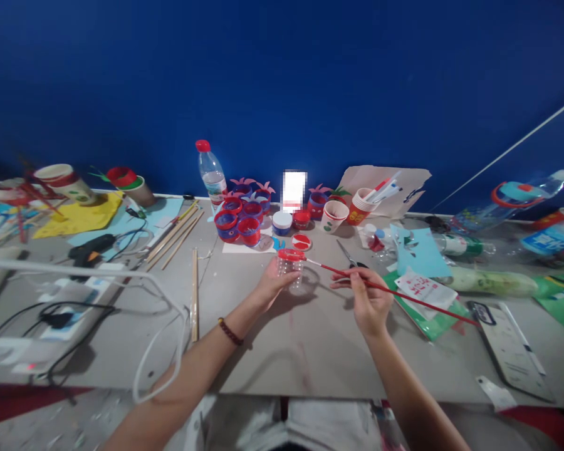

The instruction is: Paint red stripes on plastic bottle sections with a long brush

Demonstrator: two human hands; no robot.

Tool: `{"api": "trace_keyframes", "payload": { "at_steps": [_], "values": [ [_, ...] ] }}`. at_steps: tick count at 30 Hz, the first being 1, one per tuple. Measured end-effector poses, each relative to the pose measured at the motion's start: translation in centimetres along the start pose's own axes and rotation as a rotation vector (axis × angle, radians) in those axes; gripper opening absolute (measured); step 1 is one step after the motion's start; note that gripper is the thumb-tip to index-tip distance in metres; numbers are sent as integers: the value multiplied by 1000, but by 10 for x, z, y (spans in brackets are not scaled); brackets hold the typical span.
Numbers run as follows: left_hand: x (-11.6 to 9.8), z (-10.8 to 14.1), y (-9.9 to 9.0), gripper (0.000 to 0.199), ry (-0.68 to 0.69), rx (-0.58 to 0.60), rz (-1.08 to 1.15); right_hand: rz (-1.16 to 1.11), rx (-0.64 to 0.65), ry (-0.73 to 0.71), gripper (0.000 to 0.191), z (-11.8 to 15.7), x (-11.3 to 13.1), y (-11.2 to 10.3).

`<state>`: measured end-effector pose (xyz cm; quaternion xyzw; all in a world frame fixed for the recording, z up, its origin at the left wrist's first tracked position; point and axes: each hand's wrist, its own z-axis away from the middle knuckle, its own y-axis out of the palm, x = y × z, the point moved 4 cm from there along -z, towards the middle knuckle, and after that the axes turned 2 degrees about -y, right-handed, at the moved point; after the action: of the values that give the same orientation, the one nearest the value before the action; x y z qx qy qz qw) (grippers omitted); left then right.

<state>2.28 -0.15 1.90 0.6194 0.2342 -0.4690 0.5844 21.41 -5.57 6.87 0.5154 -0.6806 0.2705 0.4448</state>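
Note:
My left hand (273, 287) is wrapped round a clear ribbed piece of plastic bottle (295, 279), whose upper rim is coated in red paint. In my right hand (371, 299) is a long red-handled paintbrush (418, 299), pinched between thumb and fingers. The brush slants down to the right, and its tip meets the red rim. Just behind my left hand lies a red-and-white round lid (302, 242). Beside that lid stand a white-topped paint jar (282, 223) and a red paint jar (301, 218).
Several red and purple painted cups (237, 219) stand at the back, near a water bottle (211, 172). Wooden sticks (176, 235) and a power strip (70, 319) lie to the left. Paper cups (335, 216), scissors (348, 254) and a phone (507, 347) are on the right.

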Motion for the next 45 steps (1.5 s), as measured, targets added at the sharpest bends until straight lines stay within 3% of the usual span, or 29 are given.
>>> {"api": "trace_keyframes", "payload": {
  "at_steps": [7,17,27,38,45],
  "values": [
    [4,1,-1,55,-2,-90,-79,11,60,8,20,1,2,7],
    [3,0,-2,51,-23,6,25,63,4,6,29,-3,4,6],
    [3,0,-4,47,-63,23,52,36,-14,40,27,-4,-3,0],
    [4,6,-2,45,-231,47,175,90,-72,-33,26,-6,1,-2],
    [0,4,2,50,-81,12,27,126,-30,-94,21,1,5,2]
  ]
}}
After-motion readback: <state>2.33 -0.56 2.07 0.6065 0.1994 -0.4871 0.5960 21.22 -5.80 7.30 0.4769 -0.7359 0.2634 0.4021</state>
